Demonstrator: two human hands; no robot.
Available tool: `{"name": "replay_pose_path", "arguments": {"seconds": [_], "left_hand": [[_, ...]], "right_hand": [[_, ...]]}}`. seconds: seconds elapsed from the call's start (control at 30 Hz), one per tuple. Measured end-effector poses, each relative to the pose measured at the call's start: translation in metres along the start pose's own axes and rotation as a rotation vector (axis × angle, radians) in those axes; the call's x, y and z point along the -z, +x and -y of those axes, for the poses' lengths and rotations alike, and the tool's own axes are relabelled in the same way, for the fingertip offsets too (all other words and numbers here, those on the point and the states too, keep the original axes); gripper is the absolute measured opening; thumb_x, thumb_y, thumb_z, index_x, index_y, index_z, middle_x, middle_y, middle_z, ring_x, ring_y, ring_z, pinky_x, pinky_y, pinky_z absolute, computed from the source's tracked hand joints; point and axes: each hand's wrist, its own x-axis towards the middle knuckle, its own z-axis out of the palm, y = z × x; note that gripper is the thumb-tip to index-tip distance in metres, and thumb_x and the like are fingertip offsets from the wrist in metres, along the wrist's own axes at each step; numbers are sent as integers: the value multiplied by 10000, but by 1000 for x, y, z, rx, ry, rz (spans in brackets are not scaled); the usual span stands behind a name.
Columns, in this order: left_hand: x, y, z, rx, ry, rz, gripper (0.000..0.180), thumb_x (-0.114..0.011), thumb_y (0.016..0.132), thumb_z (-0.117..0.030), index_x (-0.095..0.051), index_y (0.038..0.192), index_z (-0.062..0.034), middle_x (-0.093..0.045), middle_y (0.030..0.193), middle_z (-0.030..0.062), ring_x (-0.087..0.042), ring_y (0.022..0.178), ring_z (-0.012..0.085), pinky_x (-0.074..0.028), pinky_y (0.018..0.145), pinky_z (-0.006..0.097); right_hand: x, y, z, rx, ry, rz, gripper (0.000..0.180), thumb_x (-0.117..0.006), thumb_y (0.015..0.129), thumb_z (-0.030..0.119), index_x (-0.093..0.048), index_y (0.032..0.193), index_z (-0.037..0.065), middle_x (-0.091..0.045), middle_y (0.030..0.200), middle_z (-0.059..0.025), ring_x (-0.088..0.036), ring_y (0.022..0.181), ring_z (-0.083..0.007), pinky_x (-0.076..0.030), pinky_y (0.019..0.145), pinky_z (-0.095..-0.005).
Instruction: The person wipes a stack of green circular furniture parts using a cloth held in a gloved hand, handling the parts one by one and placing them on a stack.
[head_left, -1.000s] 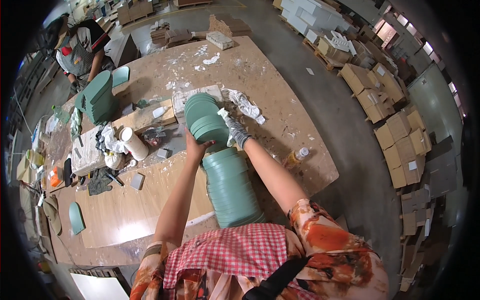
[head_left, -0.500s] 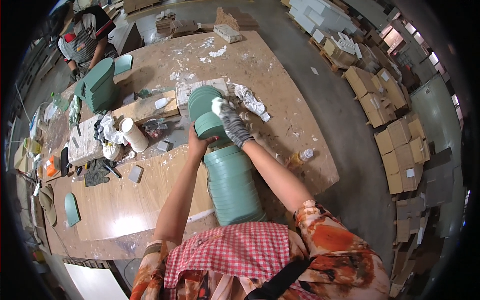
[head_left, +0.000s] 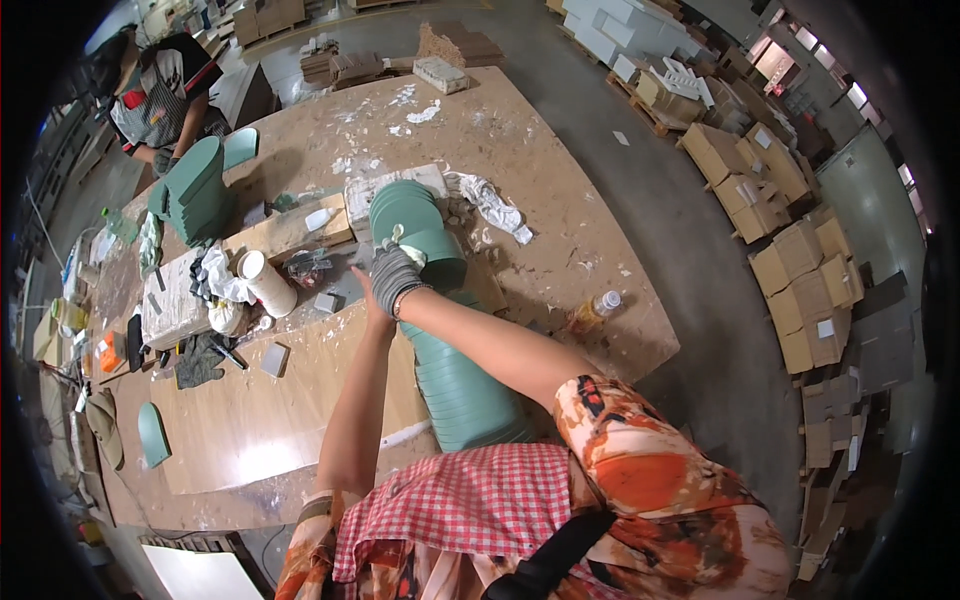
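A green round-ended board (head_left: 440, 262) is tilted up in front of me, its curved edge facing out. My left hand (head_left: 376, 297), bare, grips its left side, with most of the fingers hidden behind my right hand. My right hand (head_left: 398, 274), in a grey glove, is closed on a small whitish wad (head_left: 398, 236), probably cloth, against the board's left edge. Just beyond, similar green boards (head_left: 404, 205) lean in a fanned row on a paint-smeared white block (head_left: 432, 178). A long row of more green boards (head_left: 462, 380) runs beneath my right forearm toward my body.
On the worktable (head_left: 560, 260) lie a white rag (head_left: 495, 208), a bottle of yellowish liquid (head_left: 597, 311), a white cylinder (head_left: 268, 283) and a dark glove (head_left: 200, 362). Another green stack (head_left: 197, 195) stands far left, near a person (head_left: 165, 100). Cartons (head_left: 735, 185) line the right side.
My right hand has moved from the board's right side across to its left edge, with the wad in it. My left hand stays at the board, now partly covered.
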Motion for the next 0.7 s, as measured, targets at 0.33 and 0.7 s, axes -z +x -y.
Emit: {"name": "replay_pose_path", "arguments": {"seconds": [0.33,0.7], "left_hand": [[26,-49,1,-559,1271,-469,1011,-633,835,-83,159,1457,-167,-316,1436,149,-375,1285,251,-345,1037,411],[-46,-44,-22,-592,1836,-356,1002,-853,598,-171,-283,1412,-43,-459,1270,183,-452,1182,314,-359,1016,390]], "right_hand": [[76,13,-62,831,428,449,436,-385,925,261,-510,1289,57,-390,1428,-118,-329,1334,-294,-180,1103,-467],[16,20,-109,259,1148,257,480,-389,912,255,-417,1347,52,-347,1422,-187,-292,1336,-335,-196,1116,-419]]}}
